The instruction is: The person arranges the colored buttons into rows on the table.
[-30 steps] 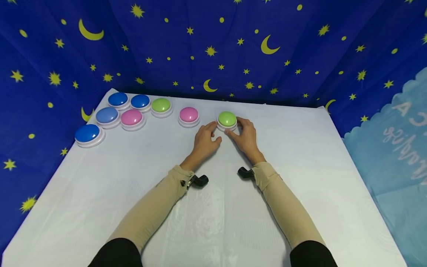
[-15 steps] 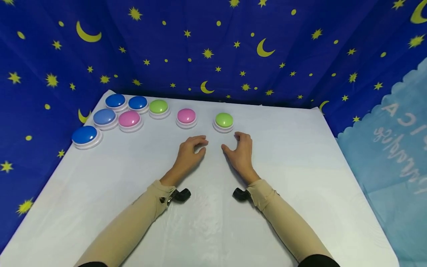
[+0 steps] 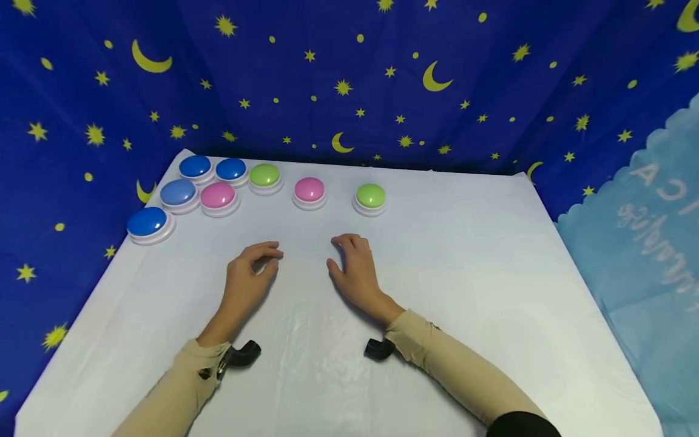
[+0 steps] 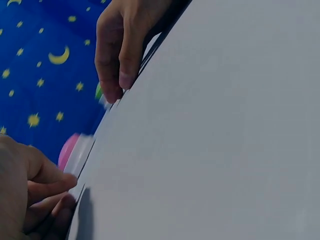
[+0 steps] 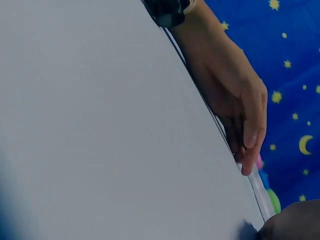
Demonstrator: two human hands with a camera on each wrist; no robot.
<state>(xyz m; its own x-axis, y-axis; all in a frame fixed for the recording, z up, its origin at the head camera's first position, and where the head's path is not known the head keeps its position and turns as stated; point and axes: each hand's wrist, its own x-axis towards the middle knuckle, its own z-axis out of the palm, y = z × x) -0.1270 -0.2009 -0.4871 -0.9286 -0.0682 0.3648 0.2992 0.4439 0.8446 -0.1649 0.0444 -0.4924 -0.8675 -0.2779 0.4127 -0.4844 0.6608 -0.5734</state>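
Note:
My left hand [image 3: 248,276] hovers over or rests on the white table, fingers loosely bent, with nothing in it. To its right, my right hand [image 3: 355,270] also holds nothing, thumb apart from the fingers. Beyond the right hand a green push button [image 3: 371,197] sits on a round white base, apart from the fingertips. A pink push button [image 3: 309,191] stands left of it. In the left wrist view, a pink button [image 4: 75,152] shows behind the left fingers. The right wrist view shows part of a green button [image 5: 273,201] near the right hand [image 5: 295,222].
Several more buttons cluster at the table's back left corner: blue [image 3: 147,222], lighter blue [image 3: 178,192], pink [image 3: 218,195] and green [image 3: 264,175]. A blue curtain [image 3: 262,79] with stars and moons hangs behind the white table [image 3: 491,255]. Light blue cloth [image 3: 639,273] hangs at right.
Both hands have left the green button, which they were touching, and drawn back toward the near side and left, moving apart. The buttons stay in place on the table.

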